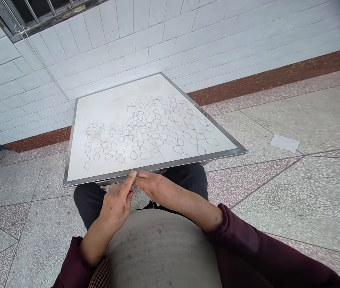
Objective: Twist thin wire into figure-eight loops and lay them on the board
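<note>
My left hand [117, 202] and my right hand [155, 186] meet just in front of the near edge of a low white table [98, 108] with a metal rim. The left thumb points up and presses by the right fingertips; both hands are closed in a pinch. A thin dark wire [153, 205] hangs below my right hand, against the grey shirt; its upper end is hidden. What lies between the left fingers cannot be made out. Many thin wire loops [149, 119], mostly figure-eights, lie spread over the tabletop, with a few open bent pieces near its front edge.
Behind the table rises a white tiled wall [98, 48] with a barred window [44, 12] at upper left. My dark-trousered knees [188, 180] are under the table's front edge. A white sheet [284, 143] lies on the speckled floor [278, 192] to the right.
</note>
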`<state>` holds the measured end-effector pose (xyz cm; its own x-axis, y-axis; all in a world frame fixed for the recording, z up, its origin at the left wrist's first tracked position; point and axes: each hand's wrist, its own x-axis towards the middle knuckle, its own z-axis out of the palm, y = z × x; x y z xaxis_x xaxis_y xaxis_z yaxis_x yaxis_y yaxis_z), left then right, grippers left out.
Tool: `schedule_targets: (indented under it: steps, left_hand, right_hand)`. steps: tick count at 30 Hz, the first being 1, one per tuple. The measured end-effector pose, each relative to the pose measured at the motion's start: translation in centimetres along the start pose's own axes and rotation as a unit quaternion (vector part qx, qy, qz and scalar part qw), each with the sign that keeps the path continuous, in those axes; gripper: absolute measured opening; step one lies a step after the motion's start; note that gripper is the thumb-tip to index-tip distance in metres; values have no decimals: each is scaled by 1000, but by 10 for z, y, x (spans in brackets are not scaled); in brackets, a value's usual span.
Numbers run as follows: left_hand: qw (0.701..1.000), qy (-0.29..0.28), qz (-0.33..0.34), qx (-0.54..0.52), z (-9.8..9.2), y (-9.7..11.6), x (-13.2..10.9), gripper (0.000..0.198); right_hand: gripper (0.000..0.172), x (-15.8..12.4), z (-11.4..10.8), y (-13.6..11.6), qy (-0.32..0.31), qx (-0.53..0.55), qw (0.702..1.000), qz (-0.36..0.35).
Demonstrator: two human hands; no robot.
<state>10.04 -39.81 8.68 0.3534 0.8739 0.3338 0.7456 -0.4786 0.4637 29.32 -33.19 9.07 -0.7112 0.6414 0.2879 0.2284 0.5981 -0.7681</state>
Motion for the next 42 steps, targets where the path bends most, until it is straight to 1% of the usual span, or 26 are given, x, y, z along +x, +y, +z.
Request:
schedule_targets:
  steps: [3, 9, 11, 13, 17, 22, 25, 27, 28, 30, 32, 33, 34, 35, 36, 38, 40, 42]
  left_hand:
    - [998, 22, 35, 38, 3, 0, 0, 68]
    - [992, 73, 68, 72, 7, 1, 0, 67]
    - [990, 83, 72, 83, 7, 3, 1, 68]
    - [988, 92, 77, 98, 6, 2, 1, 70]
    - [983, 118, 78, 120, 4, -6, -1, 72]
    - [981, 133, 98, 103, 4, -18, -1, 75]
    - [975, 164, 109, 101, 6, -21, 2, 76]
    - [967, 200, 109, 114, 8, -21, 5, 75]
    - [962, 222, 103, 121, 8, -21, 6, 74]
    - [954, 261, 87, 118, 9, -22, 8, 73]
    - [953, 280, 81, 83, 11, -21, 10, 72]
    - [955, 280, 79, 54, 12, -20, 11, 71]
    - [959, 273, 73, 16, 13, -18, 11, 69]
    - [963, 262, 57, -28, 13, -16, 11, 67]
    - [965, 249, 30, -76, 14, -13, 11, 64]
    - [957, 220, -40, -183, 13, -5, 9, 61]
    - [929, 191, -102, -300, 11, 3, 8, 61]
    - [884, 179, -143, -407, 8, 10, 8, 64]
  right_hand:
    - [23, 0, 2, 1, -7, -43, 999, -10]
    - [28, -4, 8, 6, 7, -132, 991, -19]
    - [31, -6, 9, 4, 14, -144, 989, -13]
    - [30, -5, 8, 1, 26, -132, 991, -7]
    - [19, -1, 6, -6, 77, -49, 995, 27]
    - [11, 4, 11, -10, 80, 69, 990, 98]
    - [10, 6, 15, -10, 100, 112, 977, 151]
    - [13, 7, 16, -11, 91, 162, 967, 171]
    - [17, 7, 16, -11, 77, 201, 960, 180]
    - [26, 7, 16, -12, 38, 304, 930, 202]
    - [31, 7, 17, -13, 10, 402, 888, 221]
    - [32, 7, 18, -14, 5, 432, 874, 224]
    - [32, 8, 20, -15, 5, 443, 869, 222]
    - [30, 8, 22, -16, 11, 436, 874, 215]
    - [28, 8, 24, -16, 24, 412, 887, 207]
    - [20, 9, 28, -17, 70, 325, 924, 187]
    - [11, 9, 31, -16, 130, 215, 956, 151]
    - [7, 9, 34, -13, 176, 114, 972, 104]
